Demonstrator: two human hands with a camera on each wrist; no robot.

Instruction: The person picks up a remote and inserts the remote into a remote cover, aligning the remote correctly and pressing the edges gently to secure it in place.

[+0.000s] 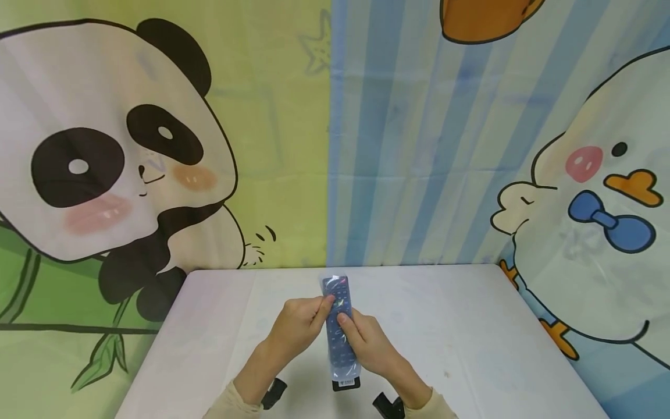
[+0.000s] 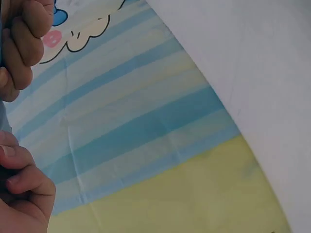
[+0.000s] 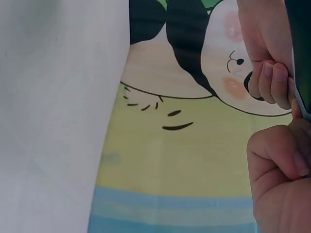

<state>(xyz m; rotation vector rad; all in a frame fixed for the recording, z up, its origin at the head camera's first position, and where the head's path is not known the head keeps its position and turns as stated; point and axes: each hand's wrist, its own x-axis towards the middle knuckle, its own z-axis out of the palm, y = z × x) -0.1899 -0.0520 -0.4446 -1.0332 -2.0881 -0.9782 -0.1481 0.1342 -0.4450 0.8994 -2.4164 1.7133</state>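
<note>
A long remote control (image 1: 341,352) in a bluish see-through sleeve stands over the middle of the white table, its top end pointing away. Its black lower end with a small white label sticks out of the sleeve. My left hand (image 1: 297,323) pinches the upper left edge, thumb on the button side. Lower down, my right hand (image 1: 373,344) grips the right edge, its thumb also lying on the front. In the right wrist view, a dark strip of the remote shows at the right border beside the curled fingers (image 3: 274,85). The left wrist view shows both hands only partly.
The white table (image 1: 471,326) reaches back to a hanging cloth printed with a panda (image 1: 193,174) and a white bird (image 1: 576,279). Black wrist mounts (image 1: 274,394) sit at both wrists, next to the light sleeves (image 1: 234,404).
</note>
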